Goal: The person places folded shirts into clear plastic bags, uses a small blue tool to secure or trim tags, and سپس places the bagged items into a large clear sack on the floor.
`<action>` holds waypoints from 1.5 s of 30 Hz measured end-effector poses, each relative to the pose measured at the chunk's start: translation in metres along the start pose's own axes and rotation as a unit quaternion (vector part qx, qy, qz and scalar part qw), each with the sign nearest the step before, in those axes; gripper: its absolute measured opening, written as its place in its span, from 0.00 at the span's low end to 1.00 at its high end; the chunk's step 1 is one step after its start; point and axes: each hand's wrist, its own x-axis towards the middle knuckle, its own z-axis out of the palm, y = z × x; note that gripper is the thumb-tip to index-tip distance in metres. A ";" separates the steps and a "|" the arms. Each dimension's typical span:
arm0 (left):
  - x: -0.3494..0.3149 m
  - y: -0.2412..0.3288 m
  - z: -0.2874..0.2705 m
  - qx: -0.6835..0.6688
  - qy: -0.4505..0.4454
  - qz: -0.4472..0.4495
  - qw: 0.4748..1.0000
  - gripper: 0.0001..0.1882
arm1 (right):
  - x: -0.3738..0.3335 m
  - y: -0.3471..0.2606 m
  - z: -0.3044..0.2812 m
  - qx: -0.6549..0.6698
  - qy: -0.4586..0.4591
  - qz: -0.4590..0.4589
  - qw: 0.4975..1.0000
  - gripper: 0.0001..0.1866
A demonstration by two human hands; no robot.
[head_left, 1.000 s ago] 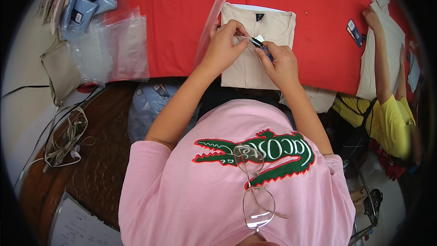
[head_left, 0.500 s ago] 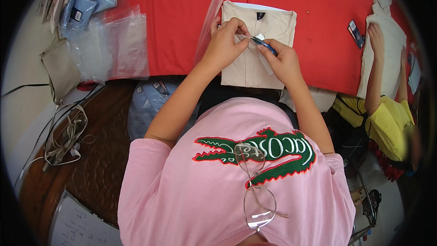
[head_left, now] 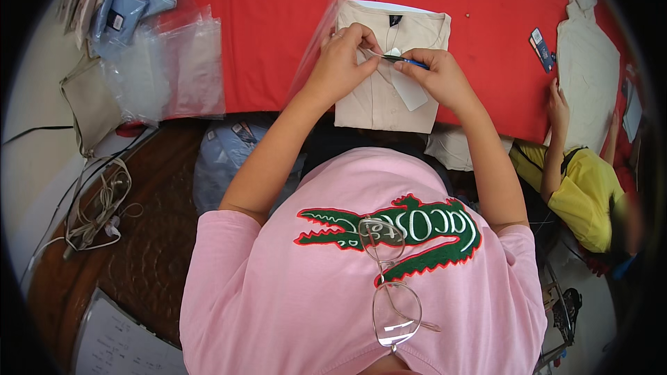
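- Garment (head_left: pixel 368 101), beige, lightly creased, folded near-rectangular, lies on the red-covered counter (head_left: pixel 500 48), twelve o'clock from the pink shirt (head_left: pixel 278 292).
- Dark label (head_left: pixel 395 19) at its neckline; white tag (head_left: pixel 411 92) slants toward five o'clock.
- Left fingers (head_left: pixel 369 65) pinch a thin pale strand (head_left: pixel 376 54).
- Right fingers (head_left: pixel 421 55) grip a slim blue-and-black tool (head_left: pixel 410 62), tip toward nine o'clock.

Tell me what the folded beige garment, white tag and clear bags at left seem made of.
Folded beige garment: matte fabric, perhaps cotton; soft wrinkles show. White tag: smooth, probably card; crisp straight edges. Clear bags: probably thin, glossy plastic; see-through with bright highlights.
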 end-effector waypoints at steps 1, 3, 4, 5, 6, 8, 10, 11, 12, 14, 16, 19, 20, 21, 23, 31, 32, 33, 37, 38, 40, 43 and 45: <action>0.000 -0.001 0.000 -0.007 -0.002 -0.002 1.000 0.15 | 0.001 0.003 0.000 0.012 -0.006 0.003 1.000 0.17; 0.000 -0.002 0.000 -0.015 -0.005 -0.001 1.000 0.15 | 0.004 0.009 -0.001 0.056 -0.024 0.014 0.998 0.16; 0.001 -0.003 0.000 -0.015 -0.006 0.000 1.000 0.14 | 0.007 0.011 -0.002 0.089 -0.036 0.021 0.995 0.15; 0.001 -0.002 0.000 -0.015 -0.007 0.002 1.000 0.14 | 0.008 0.011 -0.003 0.122 -0.047 0.029 0.991 0.14; 0.001 -0.002 -0.001 -0.014 -0.008 0.000 1.000 0.14 | 0.008 0.011 -0.003 0.133 -0.053 0.042 0.989 0.14; 0.001 0.000 -0.002 -0.013 -0.010 -0.003 1.000 0.13 | 0.008 0.008 -0.005 0.154 -0.063 0.068 0.984 0.15; 0.001 0.001 -0.001 -0.018 -0.010 -0.007 1.000 0.13 | 0.008 0.008 -0.007 0.155 -0.078 0.086 0.981 0.15; 0.001 0.001 -0.001 -0.021 -0.009 -0.009 1.000 0.13 | 0.008 0.009 -0.007 0.156 -0.084 0.095 0.980 0.16; 0.001 0.001 0.000 -0.032 -0.007 -0.017 0.999 0.13 | 0.008 0.010 -0.007 0.165 -0.086 0.098 0.978 0.16; 0.001 0.000 0.002 -0.056 -0.003 -0.033 0.998 0.13 | 0.008 0.013 -0.006 0.184 -0.089 0.105 0.973 0.16; 0.001 -0.001 0.002 -0.052 -0.003 -0.031 0.998 0.13 | 0.007 0.012 -0.005 0.191 -0.083 0.101 0.973 0.16; 0.002 -0.003 0.003 -0.064 0.002 -0.035 0.997 0.13 | 0.008 0.015 -0.002 0.197 -0.075 0.095 0.973 0.17; 0.002 -0.003 0.004 -0.072 0.004 -0.038 0.997 0.13 | 0.007 0.016 -0.002 0.199 -0.072 0.094 0.973 0.17; 0.002 -0.002 0.005 -0.052 0.026 -0.012 0.998 0.13 | 0.006 0.016 -0.003 0.196 -0.078 0.101 0.972 0.18; 0.003 0.003 0.005 -0.011 0.072 0.039 0.997 0.12 | 0.004 0.015 -0.007 0.190 -0.092 0.114 0.971 0.19; -0.014 0.047 0.029 0.027 0.057 -0.130 0.990 0.16 | -0.028 0.025 -0.009 0.296 0.092 0.059 0.949 0.22; -0.014 0.047 0.034 0.048 0.054 -0.127 0.989 0.17 | -0.033 0.023 -0.007 0.320 0.115 0.049 0.939 0.22; -0.013 0.045 0.037 0.067 0.048 -0.136 0.987 0.17 | -0.037 0.019 -0.002 0.337 0.093 0.040 0.936 0.22; -0.009 0.039 0.044 0.078 0.037 -0.141 0.986 0.19 | -0.040 0.008 0.028 0.351 0.007 0.019 0.936 0.22; -0.010 0.034 0.045 0.067 0.039 -0.135 0.988 0.19 | -0.039 0.011 0.037 0.341 -0.016 0.014 0.940 0.22; -0.014 0.026 0.045 0.021 0.055 -0.137 0.989 0.18 | -0.033 0.016 0.045 0.337 0.004 0.040 0.941 0.18; -0.021 0.020 0.049 -0.124 0.128 -0.153 0.972 0.14 | -0.029 0.018 0.049 0.311 0.031 0.065 0.948 0.15; -0.026 0.017 0.050 -0.225 0.157 -0.171 0.946 0.10 | -0.028 0.026 0.050 0.296 0.034 0.057 0.953 0.15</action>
